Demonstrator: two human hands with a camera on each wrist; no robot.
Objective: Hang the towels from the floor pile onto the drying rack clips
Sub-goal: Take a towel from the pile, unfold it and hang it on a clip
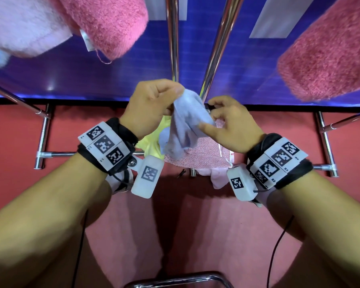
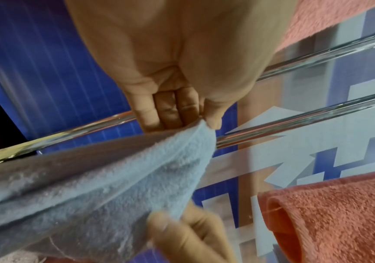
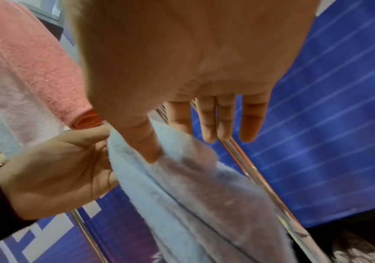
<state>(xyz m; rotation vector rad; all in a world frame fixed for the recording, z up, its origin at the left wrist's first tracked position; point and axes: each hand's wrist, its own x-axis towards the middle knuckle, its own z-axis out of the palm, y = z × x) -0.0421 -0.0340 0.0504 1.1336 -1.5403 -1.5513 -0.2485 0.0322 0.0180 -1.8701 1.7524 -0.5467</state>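
The left hand [image 1: 152, 104] and right hand [image 1: 230, 125], nearest the head camera, both work one light blue towel [image 1: 185, 125], held up in mid-air between them, above the floor pile and in front of the rack's bars. The left hand pinches a corner of it between thumb and curled fingers [image 2: 170, 110]. The right hand's thumb [image 3: 147, 146] presses into the cloth lower down, apparently against the forefinger, while its other fingers stay straight and spread. That looks like a search for the hem — feeling along the edge so a flat corner can be offered to a clip. No clip shows clearly in any view, so I cannot tell which one is meant.

Directly below, the floor pile [image 1: 204, 150] still holds a speckled pink towel, a yellow one [image 1: 152, 142] and a pale pink one on the red floor [image 1: 75, 132], so the task seems partway done.

Farther out, two chrome bars [image 1: 173, 38] of the drying rack rise just behind the hands. Pink towels hang at far left [image 1: 104, 23] and far right [image 1: 330, 59], crowding the space on both sides; the bars themselves stand closest in the way of any upward reach.
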